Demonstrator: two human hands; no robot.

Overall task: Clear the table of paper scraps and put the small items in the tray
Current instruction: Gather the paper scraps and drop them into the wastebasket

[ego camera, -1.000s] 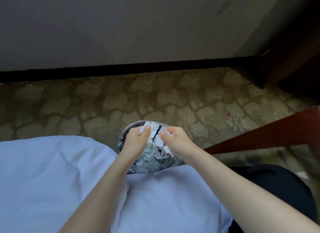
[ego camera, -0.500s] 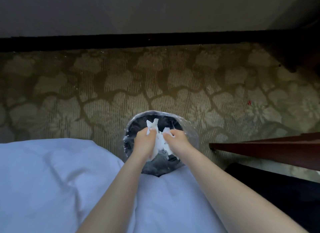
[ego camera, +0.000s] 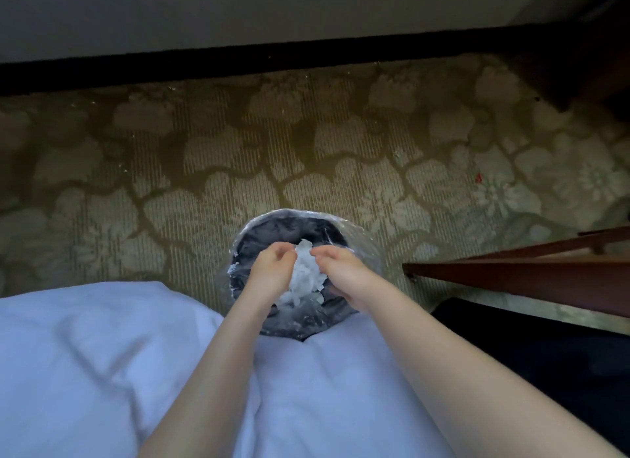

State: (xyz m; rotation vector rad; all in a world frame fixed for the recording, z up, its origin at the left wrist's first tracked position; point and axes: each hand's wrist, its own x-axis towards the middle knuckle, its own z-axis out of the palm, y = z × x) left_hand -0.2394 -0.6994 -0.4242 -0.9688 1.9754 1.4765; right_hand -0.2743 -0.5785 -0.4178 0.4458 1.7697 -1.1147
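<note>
A round dark waste bin (ego camera: 244,253) lined with a clear plastic bag stands on the carpet just beyond my lap. Both my hands hover over its mouth, a small gap between them. My left hand (ego camera: 272,270) and my right hand (ego camera: 341,273) have their fingers loosely spread, and neither grips anything. A blurred clump of white paper scraps (ego camera: 304,276) hangs between the two hands and trails down into the bin. The tray and the small items are out of view.
White fabric (ego camera: 102,372) covers the lower left and centre under my forearms. A dark wooden table edge (ego camera: 518,273) juts in from the right, with a black surface (ego camera: 545,355) below it. Patterned carpet (ego camera: 306,143) runs to a dark baseboard (ego camera: 238,65).
The view has tilted further down over the bin. My hands, which pinched a bunch of paper scraps together, have parted and let go, and the scraps are dropping into the bin.
</note>
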